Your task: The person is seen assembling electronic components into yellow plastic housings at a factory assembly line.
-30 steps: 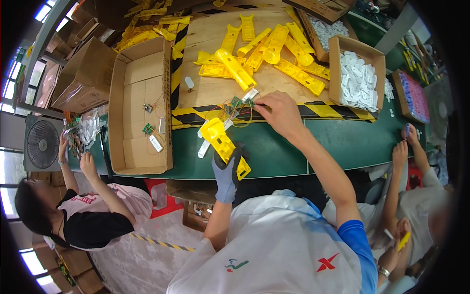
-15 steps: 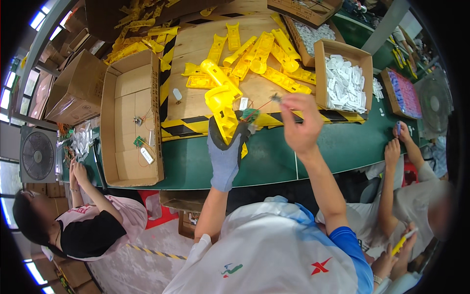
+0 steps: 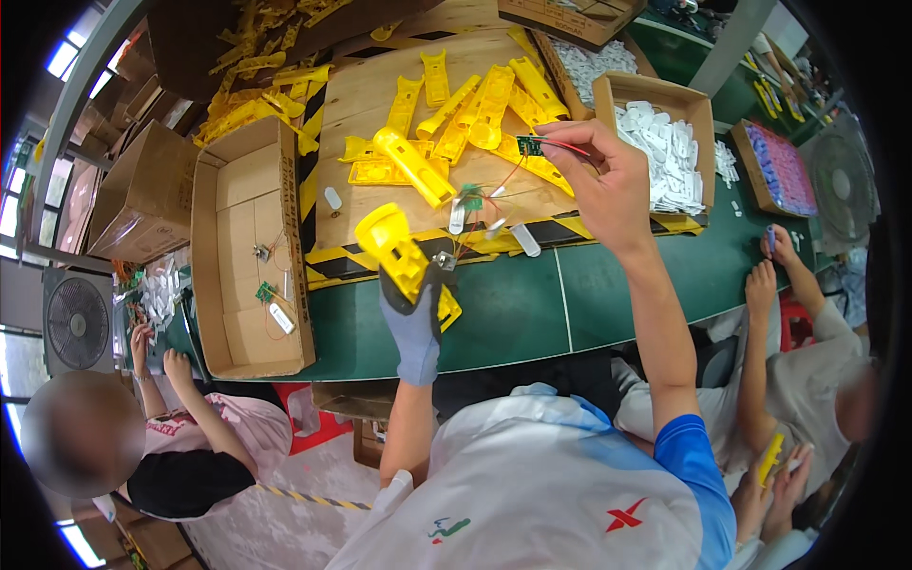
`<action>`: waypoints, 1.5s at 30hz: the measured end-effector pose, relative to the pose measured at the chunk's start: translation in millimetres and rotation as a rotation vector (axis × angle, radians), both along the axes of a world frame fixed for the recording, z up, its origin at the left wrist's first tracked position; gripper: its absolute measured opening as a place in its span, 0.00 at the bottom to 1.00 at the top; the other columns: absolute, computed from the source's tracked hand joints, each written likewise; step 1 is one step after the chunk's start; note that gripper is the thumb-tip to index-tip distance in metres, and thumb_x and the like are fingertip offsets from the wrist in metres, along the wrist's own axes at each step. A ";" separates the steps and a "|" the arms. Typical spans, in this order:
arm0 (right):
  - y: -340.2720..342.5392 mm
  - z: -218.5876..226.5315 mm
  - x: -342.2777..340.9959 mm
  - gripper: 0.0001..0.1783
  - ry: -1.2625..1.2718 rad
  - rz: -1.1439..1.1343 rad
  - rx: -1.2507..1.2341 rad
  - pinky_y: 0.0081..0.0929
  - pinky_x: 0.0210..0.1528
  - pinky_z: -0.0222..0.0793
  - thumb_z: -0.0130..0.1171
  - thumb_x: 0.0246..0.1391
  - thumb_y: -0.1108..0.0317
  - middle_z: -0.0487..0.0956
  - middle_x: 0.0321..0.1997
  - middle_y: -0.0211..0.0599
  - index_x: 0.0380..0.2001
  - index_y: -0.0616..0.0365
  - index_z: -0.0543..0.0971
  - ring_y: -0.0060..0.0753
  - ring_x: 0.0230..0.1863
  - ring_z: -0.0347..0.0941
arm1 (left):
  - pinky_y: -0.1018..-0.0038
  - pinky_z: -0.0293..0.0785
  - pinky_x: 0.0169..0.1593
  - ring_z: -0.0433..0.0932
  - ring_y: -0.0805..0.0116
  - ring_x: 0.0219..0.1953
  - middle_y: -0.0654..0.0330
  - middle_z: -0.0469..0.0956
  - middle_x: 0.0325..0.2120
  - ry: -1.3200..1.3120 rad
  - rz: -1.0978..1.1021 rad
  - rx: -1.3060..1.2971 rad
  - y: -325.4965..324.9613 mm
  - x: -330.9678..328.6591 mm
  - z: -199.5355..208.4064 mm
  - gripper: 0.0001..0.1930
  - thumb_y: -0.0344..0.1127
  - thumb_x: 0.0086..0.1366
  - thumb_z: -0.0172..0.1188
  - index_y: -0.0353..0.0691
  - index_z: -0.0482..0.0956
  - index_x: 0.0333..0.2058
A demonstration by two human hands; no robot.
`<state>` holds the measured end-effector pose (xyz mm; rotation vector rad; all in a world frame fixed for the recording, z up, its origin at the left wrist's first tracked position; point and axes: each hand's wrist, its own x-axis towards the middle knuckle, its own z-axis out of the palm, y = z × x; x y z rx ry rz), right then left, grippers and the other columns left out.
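Observation:
My left hand [image 3: 412, 328], in a blue-grey glove with dark fingers, is closed around a yellow plastic shell [image 3: 385, 233] at the table's near edge. Beside its thumb is a small metal part [image 3: 445, 260] with thin wires. Bare and raised over the wooden board, my right hand [image 3: 608, 176] pinches a small green circuit board [image 3: 529, 145] with red and dark wires. Fine wires hang from it toward a second green board [image 3: 470, 198]. Close by are a white oblong piece [image 3: 457, 220] and another white piece [image 3: 524, 240].
Several yellow shells [image 3: 489, 106] lie piled on the wooden board [image 3: 356, 104]. At left stands a cardboard box [image 3: 201, 313] holding a few wired parts; at right, a box [image 3: 705, 142] of white pieces. Co-workers sit on both sides, one with a hand [image 3: 781, 245] on the table.
My left hand has come down and left with the yellow shell. My right hand has moved up with the circuit board, drawing the wired parts out from beside the glove.

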<state>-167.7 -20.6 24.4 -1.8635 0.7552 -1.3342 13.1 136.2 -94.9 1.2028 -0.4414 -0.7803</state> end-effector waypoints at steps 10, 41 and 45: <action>1.7 -10.7 -14.2 0.06 -0.027 0.131 0.057 0.23 0.50 0.74 0.58 0.56 0.77 0.82 0.44 0.44 0.37 0.67 0.76 0.28 0.44 0.79 | 0.80 0.75 0.32 0.79 0.73 0.29 0.59 0.78 0.34 -0.026 -0.480 -0.078 -79.0 -11.4 20.6 0.24 0.22 0.55 0.66 0.38 0.67 0.49; 2.0 40.2 -4.6 0.19 0.281 0.257 -0.225 0.24 0.46 0.72 0.66 0.49 0.71 0.84 0.36 0.35 0.46 0.59 0.80 0.32 0.37 0.81 | 0.73 0.75 0.44 0.80 0.66 0.38 0.56 0.80 0.37 -1.163 -0.157 -0.323 -76.9 5.1 139.9 0.28 0.32 0.43 0.77 0.35 0.75 0.44; 9.6 20.4 -4.5 0.14 -0.002 0.260 0.027 0.21 0.49 0.72 0.65 0.50 0.76 0.83 0.38 0.40 0.42 0.64 0.80 0.29 0.41 0.80 | 0.75 0.73 0.46 0.79 0.70 0.40 0.57 0.81 0.39 -0.705 -0.142 -0.322 -84.3 -6.2 132.1 0.23 0.27 0.50 0.71 0.34 0.74 0.45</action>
